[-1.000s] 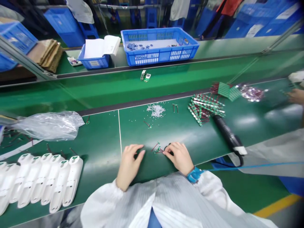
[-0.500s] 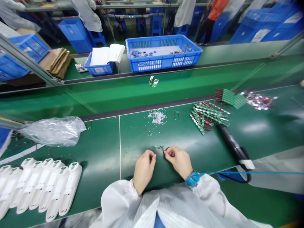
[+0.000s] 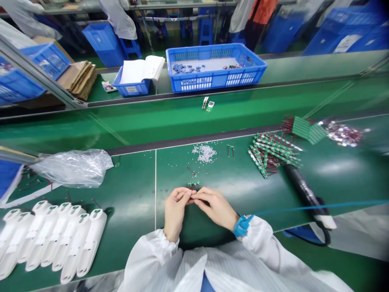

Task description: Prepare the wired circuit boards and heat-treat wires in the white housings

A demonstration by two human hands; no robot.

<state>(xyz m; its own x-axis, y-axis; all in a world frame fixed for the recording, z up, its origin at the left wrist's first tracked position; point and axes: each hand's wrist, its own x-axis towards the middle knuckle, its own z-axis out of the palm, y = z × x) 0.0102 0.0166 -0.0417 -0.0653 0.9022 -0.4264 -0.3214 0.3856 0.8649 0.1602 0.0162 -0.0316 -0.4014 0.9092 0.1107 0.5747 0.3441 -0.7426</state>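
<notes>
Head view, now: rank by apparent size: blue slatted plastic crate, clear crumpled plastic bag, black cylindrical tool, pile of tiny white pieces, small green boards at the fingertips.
1. Blue crate
2. Plastic bag
3. Black tool
4. White pile
5. Green boards

Apparent size only; distances from the camera differ.

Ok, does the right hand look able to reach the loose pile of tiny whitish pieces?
Probably yes: the pile lies uncovered on the green tabletop ahead, though the right hand is engaged with the left hand at small green boards with reddish wires.
</notes>
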